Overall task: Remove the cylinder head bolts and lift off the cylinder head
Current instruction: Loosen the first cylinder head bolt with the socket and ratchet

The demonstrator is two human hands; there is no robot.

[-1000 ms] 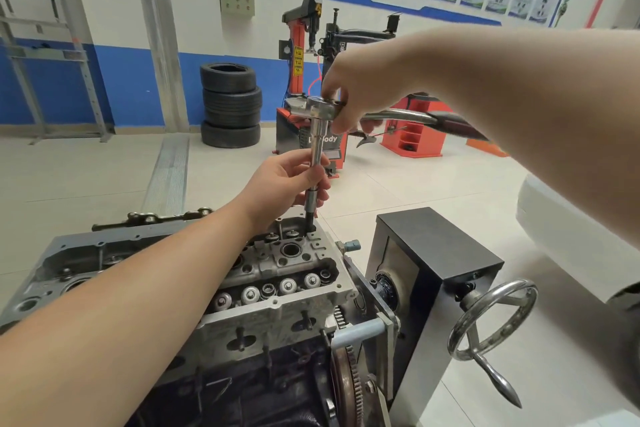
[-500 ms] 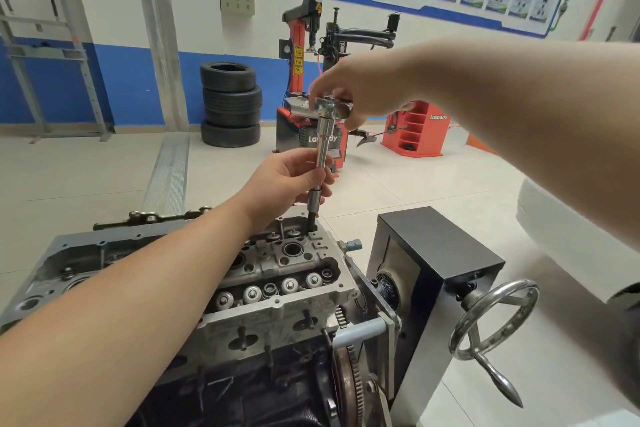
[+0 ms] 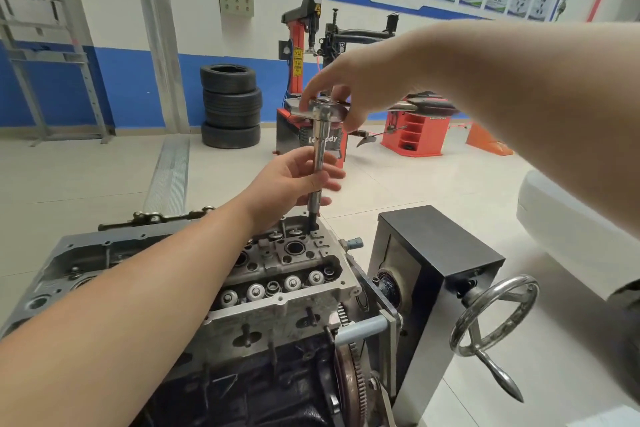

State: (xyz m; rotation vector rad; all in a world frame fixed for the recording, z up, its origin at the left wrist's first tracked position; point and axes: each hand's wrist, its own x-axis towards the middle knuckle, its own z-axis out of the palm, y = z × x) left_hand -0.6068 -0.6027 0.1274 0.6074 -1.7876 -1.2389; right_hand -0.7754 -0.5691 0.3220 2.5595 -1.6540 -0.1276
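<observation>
The cylinder head [image 3: 277,274] is seen seated on the engine block [image 3: 242,388], which is carried by the engine stand [image 3: 426,291]. A long socket extension [image 3: 318,163] is stood upright in a bolt hole at the head's far right corner. Its shaft is gripped by the curled fingers of the left hand [image 3: 294,180]. The ratchet head [image 3: 323,109] on top is pinched by the right hand [image 3: 353,87].
</observation>
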